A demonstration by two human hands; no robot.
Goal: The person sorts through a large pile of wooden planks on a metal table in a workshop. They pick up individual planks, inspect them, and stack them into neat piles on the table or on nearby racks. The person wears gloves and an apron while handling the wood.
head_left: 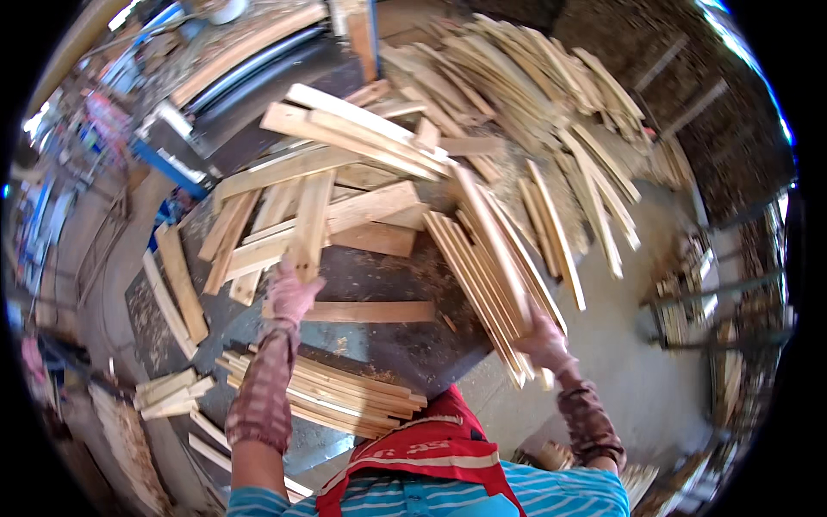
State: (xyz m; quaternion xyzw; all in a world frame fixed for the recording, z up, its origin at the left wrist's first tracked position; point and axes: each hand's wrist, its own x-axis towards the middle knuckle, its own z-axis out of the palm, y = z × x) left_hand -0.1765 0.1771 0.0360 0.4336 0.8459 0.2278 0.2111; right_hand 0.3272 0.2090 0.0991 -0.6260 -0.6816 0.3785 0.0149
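Note:
My left hand (293, 295) is closed on the near end of a pale wooden board (312, 220), which lies over a heap of crossed boards. My right hand (543, 341) grips the near end of another board (493, 237) at the right side of the table. That board rests along a row of narrow wooden strips (474, 289) laid side by side. Between my hands, a single short board (370, 311) lies crosswise on the dark metal table (388, 343). Closer to me, a bundle of thin strips (336, 395) sits partly behind my left forearm.
Loose boards (353, 129) are heaped at the table's far side, near a machine with a roller (258, 71). Beyond, a large pile of planks (508, 73) covers the floor. Short pieces (172, 393) lie at the left. A rack with wood (719, 310) stands on the right.

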